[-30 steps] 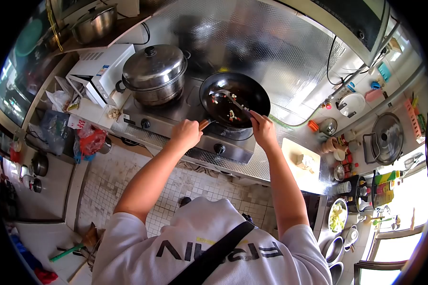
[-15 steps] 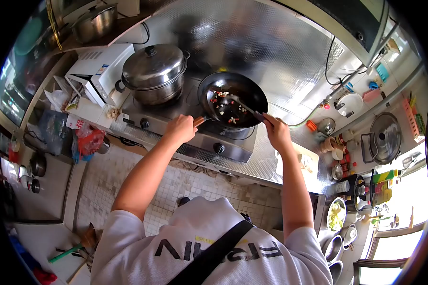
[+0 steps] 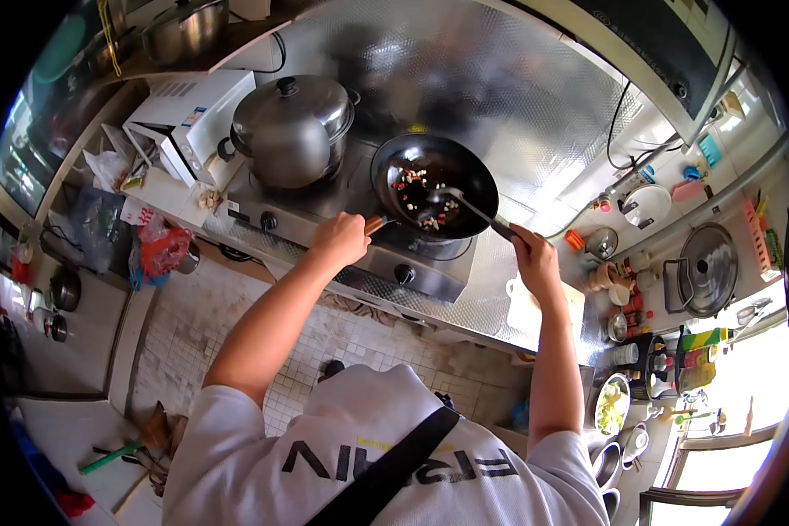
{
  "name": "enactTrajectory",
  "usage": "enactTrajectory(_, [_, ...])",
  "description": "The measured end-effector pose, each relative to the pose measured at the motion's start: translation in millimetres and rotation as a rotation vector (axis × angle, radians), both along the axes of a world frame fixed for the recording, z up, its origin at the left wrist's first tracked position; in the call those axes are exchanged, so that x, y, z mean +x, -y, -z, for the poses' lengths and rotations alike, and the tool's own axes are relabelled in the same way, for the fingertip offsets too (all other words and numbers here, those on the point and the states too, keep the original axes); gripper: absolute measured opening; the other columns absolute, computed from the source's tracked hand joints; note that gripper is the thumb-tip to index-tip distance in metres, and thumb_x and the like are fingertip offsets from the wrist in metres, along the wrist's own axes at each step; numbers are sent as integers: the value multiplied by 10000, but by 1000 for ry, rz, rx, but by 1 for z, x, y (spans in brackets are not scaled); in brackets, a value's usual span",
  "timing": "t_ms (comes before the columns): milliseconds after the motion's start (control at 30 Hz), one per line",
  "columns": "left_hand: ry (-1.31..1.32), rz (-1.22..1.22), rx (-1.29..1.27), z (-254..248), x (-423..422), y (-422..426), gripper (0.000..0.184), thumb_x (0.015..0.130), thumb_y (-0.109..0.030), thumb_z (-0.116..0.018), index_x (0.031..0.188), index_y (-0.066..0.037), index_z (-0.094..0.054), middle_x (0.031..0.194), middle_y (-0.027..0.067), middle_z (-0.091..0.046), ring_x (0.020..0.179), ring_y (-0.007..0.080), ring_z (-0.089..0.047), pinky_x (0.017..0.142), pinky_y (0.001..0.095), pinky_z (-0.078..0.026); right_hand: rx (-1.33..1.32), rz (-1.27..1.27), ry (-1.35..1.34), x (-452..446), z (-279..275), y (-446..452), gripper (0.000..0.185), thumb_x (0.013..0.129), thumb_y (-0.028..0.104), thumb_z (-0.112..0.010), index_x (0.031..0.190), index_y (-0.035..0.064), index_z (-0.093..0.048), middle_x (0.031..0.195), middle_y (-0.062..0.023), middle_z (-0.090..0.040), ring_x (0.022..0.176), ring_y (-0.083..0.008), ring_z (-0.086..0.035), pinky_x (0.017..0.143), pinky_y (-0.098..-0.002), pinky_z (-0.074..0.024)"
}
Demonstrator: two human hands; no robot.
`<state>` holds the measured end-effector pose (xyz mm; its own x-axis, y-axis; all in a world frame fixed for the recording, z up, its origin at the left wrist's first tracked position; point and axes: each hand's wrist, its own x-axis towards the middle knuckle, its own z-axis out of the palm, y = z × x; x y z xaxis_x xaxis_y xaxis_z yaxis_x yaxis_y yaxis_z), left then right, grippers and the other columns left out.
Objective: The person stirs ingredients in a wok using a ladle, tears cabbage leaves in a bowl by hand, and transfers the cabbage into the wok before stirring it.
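A black wok (image 3: 478, 167) sits tilted on the right side of the stove. My left hand (image 3: 342, 238) is wrapped round its brown wooden handle (image 3: 376, 224). With my right hand (image 3: 536, 259) I grip the dark handle of a metal spatula (image 3: 473, 207), whose head lies low inside the wok. Small chopped bits (image 3: 409, 180), red and whitish, are scattered over the wok's dark, shiny bottom. To the left of the wok, a large lidded steel pot (image 3: 289, 123) stands on the other burner.
The steel gas stove (image 3: 430, 279) has two knobs in front. A white microwave (image 3: 188, 118) stands left of the pot. On the right are a cutting board (image 3: 543, 307), a bowl of chopped greens (image 3: 614, 403), several seasoning bottles and a glass lid (image 3: 710, 270).
My right hand has moved to the right, drawing the spatula head rightward across the wok's bottom. The left hand keeps its hold on the wok handle. The view has shifted slightly.
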<state>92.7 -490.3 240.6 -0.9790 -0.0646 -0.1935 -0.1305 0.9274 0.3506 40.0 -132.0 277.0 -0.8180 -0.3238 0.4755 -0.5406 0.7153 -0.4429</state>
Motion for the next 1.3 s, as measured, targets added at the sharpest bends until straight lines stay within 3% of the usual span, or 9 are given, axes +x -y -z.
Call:
enactTrajectory(67, [-14, -8, 5, 0, 1, -1, 334, 885, -331, -702, 1019, -26, -671, 1019, 214, -694, 985, 409, -665, 850, 490, -540, -9, 54, 49, -10, 4, 23, 229, 920, 100, -635, 1126, 35, -710, 812, -233, -675, 726, -392, -674, 674, -417, -528])
enactTrajectory(133, [-24, -9, 4, -3, 1, -1, 332, 885, -328, -702, 1013, -23, -672, 1014, 217, -694, 981, 411, -665, 851, 493, -539, -66, 94, 52, -34, 30, 49, 251, 947, 138, -614, 1171, 63, -699, 956, -239, -703, 857, -381, -705, 759, -398, -553])
enactTrajectory(267, [-24, 7, -15, 0, 2, 0, 332, 885, -324, -702, 1017, -20, -672, 1019, 218, -695, 983, 408, -666, 854, 492, -539, -135, 83, -32, -60, 65, 81, 253, 931, 156, -629, 1164, 91, -706, 930, -244, -696, 850, -411, -688, 759, -422, -556])
enactTrajectory(400, [-16, 4, -9, -3, 4, 1, 329, 882, -321, -706, 1015, -22, -677, 997, 215, -702, 968, 405, -672, 846, 485, -544, -2, -4, 55, -33, 25, 67, 244, 897, 118, -652, 1125, 51, -711, 854, -246, -669, 763, -419, -661, 701, -448, -538])
enactTrajectory(500, [-101, -22, 0, 4, 3, -1, 269, 865, -289, -718, 947, -33, -730, 930, 203, -725, 893, 385, -707, 803, 462, -568, 24, -21, 93, -5, -12, 33, 233, 908, 108, -652, 1125, 58, -717, 815, -233, -666, 714, -387, -661, 682, -419, -523])
enactTrajectory(700, [-79, -12, -17, 1, 2, -1, 267, 870, -281, -715, 952, -28, -726, 935, 201, -726, 902, 384, -706, 803, 461, -569, 73, 14, 206, 33, -50, -14, 212, 912, 123, -658, 1097, 47, -729, 816, -205, -695, 696, -331, -681, 679, -377, -525])
enactTrajectory(867, [-67, -15, -25, -2, 1, -4, 273, 871, -277, -716, 972, -23, -715, 949, 201, -724, 915, 387, -701, 815, 463, -566, -45, 12, 47, -4, 11, 9, 215, 912, 135, -660, 1094, 39, -723, 876, -233, -693, 786, -403, -679, 714, -419, -531])
enactTrajectory(1067, [-8, 4, -29, -2, 1, -2, 325, 885, -324, -700, 1029, -34, -675, 1035, 207, -690, 991, 394, -665, 853, 480, -541, -122, 59, -33, -52, 57, 55, 235, 916, 133, -645, 1126, 51, -712, 817, -243, -660, 741, -419, -655, 704, -452, -527])
enactTrajectory(1300, [23, -14, -8, -10, 3, -3, 364, 893, -362, -686, 1064, -41, -664, 1063, 214, -680, 1023, 397, -650, 871, 487, -528, 6, 50, 67, -2, -6, 7, 218, 922, 136, -643, 1101, 38, -720, 818, -244, -673, 721, -404, -661, 695, -438, -526])
